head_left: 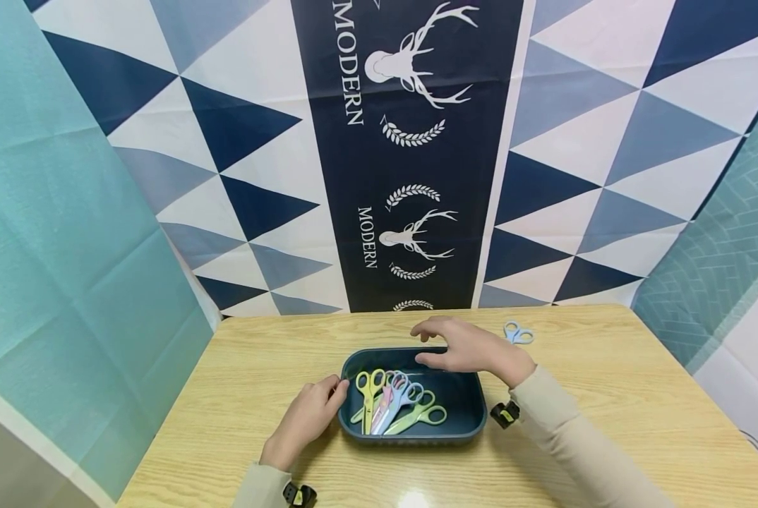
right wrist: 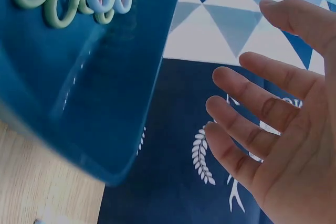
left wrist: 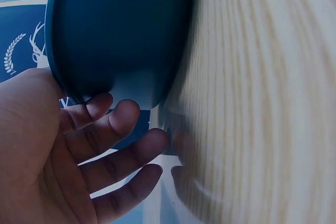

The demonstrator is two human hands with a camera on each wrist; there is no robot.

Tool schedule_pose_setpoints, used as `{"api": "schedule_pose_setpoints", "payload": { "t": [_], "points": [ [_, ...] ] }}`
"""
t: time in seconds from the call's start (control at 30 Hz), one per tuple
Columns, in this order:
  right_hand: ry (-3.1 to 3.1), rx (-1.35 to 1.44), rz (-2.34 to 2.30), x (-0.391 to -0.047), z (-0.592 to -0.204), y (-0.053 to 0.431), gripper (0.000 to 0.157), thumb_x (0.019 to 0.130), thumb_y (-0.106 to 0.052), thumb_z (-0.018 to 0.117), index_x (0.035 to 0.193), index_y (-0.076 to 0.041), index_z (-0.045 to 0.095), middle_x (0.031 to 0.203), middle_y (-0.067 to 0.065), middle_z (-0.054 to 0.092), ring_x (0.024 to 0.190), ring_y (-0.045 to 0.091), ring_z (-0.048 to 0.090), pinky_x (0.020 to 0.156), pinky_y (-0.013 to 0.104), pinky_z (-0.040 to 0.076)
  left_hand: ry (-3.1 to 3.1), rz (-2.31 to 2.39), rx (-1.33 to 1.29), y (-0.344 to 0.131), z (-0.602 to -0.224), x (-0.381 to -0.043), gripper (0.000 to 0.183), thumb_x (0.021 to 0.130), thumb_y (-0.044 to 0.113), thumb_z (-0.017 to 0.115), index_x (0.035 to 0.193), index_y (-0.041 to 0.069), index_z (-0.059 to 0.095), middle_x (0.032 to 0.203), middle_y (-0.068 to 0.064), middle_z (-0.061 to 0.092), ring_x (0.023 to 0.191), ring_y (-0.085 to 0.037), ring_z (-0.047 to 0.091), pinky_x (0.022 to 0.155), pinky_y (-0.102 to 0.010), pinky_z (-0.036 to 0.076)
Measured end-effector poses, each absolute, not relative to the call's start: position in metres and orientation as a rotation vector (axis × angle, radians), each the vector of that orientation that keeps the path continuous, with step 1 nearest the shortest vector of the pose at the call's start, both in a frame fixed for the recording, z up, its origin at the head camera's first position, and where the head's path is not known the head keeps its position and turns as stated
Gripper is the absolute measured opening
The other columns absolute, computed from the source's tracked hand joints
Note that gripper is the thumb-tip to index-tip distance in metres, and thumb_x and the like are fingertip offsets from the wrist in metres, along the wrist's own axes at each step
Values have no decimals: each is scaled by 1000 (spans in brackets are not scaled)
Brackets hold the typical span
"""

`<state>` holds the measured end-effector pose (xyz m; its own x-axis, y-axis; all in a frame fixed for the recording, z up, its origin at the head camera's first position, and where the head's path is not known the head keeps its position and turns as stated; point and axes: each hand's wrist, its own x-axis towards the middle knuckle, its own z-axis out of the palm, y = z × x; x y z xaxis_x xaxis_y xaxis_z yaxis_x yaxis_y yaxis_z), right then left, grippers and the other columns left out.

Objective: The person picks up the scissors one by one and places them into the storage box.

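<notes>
A dark teal plastic bin [head_left: 464, 402] stands on the table with several scissors inside, toward its left. Among them are yellow scissors [head_left: 368, 402], light blue scissors [head_left: 399, 403], green scissors [head_left: 411, 421] and a partly covered pink pair. My left hand [head_left: 310, 415] holds the bin's left end, thumb at the rim and fingertips against the outer wall in the left wrist view. Above the bin's back right part hovers my right hand [head_left: 461, 346], fingers spread and loosely bent, nothing in them; in the right wrist view it is beside the bin wall [right wrist: 121, 103].
Another light blue pair of scissors [head_left: 519, 333] lies near the table's back edge, right of the bin and beyond my right wrist. Behind the wooden table [head_left: 239, 381] hangs a patterned cloth [head_left: 417, 162]. A teal curtain [head_left: 68, 233] hangs on the left.
</notes>
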<state>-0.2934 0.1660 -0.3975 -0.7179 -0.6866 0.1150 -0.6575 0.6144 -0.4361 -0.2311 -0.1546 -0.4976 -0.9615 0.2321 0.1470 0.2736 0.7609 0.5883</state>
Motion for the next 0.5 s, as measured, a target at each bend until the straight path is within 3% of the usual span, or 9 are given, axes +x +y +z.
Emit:
{"api": "schedule_pose_setpoints", "payload": {
  "t": [0.5],
  "points": [
    [2854, -1001, -801, -299, -399, 207, 51, 98, -39, 67, 135, -4, 63, 126, 17, 68, 116, 33, 66, 97, 55, 53, -2885, -978, -421, -155, -498, -231, 35, 110, 34, 48, 78, 19, 53, 58, 8, 41, 48, -5, 38, 49, -22, 34]
  ]
}}
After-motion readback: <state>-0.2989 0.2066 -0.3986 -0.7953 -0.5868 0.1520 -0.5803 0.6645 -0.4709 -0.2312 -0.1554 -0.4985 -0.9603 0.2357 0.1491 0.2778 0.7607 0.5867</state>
